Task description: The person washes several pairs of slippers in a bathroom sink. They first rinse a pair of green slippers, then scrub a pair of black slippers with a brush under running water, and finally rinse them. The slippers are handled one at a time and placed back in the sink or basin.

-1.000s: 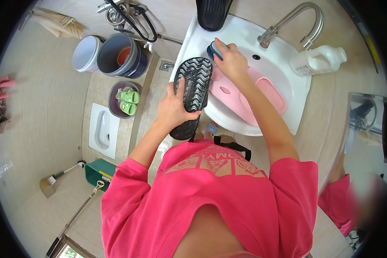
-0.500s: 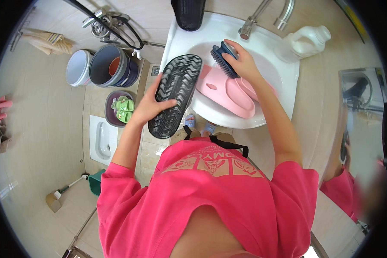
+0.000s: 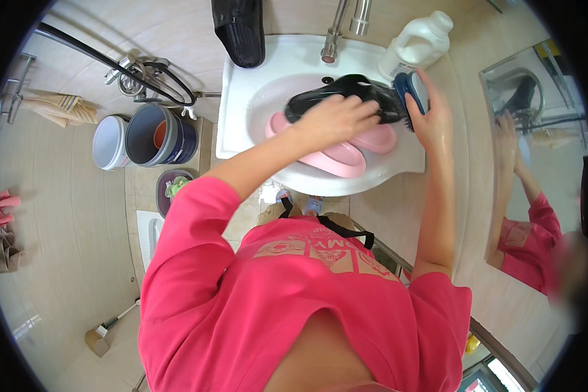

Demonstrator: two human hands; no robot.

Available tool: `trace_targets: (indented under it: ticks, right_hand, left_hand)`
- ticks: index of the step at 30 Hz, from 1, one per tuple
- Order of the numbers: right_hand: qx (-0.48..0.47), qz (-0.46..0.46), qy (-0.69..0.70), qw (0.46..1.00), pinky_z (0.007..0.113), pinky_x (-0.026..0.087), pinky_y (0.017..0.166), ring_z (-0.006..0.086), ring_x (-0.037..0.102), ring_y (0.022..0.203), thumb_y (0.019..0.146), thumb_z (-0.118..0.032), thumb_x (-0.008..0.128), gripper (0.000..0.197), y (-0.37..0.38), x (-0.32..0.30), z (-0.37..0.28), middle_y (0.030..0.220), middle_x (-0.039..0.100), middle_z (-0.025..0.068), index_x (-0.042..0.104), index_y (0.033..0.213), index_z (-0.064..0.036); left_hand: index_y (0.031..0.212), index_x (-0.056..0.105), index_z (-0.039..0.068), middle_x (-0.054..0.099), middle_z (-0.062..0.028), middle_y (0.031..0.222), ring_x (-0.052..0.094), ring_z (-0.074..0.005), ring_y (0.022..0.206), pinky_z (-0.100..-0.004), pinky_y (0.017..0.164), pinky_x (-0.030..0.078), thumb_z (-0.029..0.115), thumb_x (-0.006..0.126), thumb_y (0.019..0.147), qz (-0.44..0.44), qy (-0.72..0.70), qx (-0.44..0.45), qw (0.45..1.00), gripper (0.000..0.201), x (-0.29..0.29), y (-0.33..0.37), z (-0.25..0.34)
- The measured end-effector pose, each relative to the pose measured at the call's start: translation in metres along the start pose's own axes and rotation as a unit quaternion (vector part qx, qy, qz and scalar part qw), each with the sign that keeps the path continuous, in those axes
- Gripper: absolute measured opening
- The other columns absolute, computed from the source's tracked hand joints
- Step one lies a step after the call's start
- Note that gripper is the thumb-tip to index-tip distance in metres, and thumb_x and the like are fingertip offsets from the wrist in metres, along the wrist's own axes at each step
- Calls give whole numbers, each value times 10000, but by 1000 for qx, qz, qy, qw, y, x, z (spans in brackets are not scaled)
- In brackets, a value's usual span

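Moved right over the white sink (image 3: 236, 124) since half a second ago, the left hand (image 3: 338, 123) holds a black slipper (image 3: 346, 86) with fingers a bit apart, the right hand (image 3: 432, 119) curls round a blue brush (image 3: 406, 90) by its end, and the slipper looks shiny above pink slippers (image 3: 338, 161).

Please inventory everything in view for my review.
Sink: 1, white, ahead
Black slippers: 2, black, one over sink, one back left
Pink slippers: 2, pink, in sink
Brush: 1, blue, sink's right
Bottle: 1, white, back right
Faucet: 1, silver, sink's back
Mirror: 1, silvery, right
Buckets: 2, white and grey, left
Tub: 1, purple, left
Shoes: unclear count, green, in tub
Toilet: 1, white, left
Cloth: 1 or more, beige, left
Mixer: 1, silver, back left
Left hand: 1, on black slipper
Right hand: 1, holding brush
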State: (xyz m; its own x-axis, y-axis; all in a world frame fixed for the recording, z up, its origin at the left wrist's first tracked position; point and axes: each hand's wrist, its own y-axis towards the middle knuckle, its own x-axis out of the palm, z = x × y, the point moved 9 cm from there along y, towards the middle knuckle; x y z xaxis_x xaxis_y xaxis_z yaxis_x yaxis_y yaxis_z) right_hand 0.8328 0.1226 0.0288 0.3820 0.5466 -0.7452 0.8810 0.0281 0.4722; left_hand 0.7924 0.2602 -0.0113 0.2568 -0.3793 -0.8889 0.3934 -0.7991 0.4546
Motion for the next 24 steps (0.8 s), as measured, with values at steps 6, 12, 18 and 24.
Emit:
trace_targets:
  ticks: [6, 12, 18, 24]
  right_hand:
    - [2, -66, -27, 997, 388, 473, 695, 312, 573, 848, 770, -201, 618, 457, -24, 37, 21, 995, 558, 104, 493, 1209, -203]
    - [-2, -81, -29, 996, 387, 474, 691, 310, 577, 829, 767, -197, 616, 468, -7, 53, 7, 979, 544, 97, 484, 1216, -200]
    - [-56, -81, 16, 995, 380, 482, 667, 315, 584, 816, 753, -201, 627, 474, 9, 67, -36, 988, 544, 112, 492, 1208, -194]
    - [-78, -144, 51, 985, 380, 489, 658, 310, 592, 795, 739, -202, 636, 491, 15, 106, -70, 973, 550, 109, 493, 1208, -192]
  left_hand:
    - [1003, 583, 167, 506, 44, 1043, 456, -129, 759, -268, 637, 362, 182, 500, 739, 20, 17, 66, 997, 278, 54, -5, 21]
    - [823, 579, 118, 530, -65, 950, 516, -221, 857, -349, 737, 398, 147, 622, 654, 88, -151, -90, 980, 177, 26, -38, -33]
    - [1153, 409, 0, 395, -227, 1190, 394, -375, 1110, -410, 889, 370, 46, 664, 616, 309, 45, -395, 864, 596, -39, -115, -168]
    - [1254, 428, 146, 410, -249, 1212, 462, -332, 1072, -467, 900, 372, 238, 685, 655, 85, 362, -220, 902, 659, -88, -66, -232]
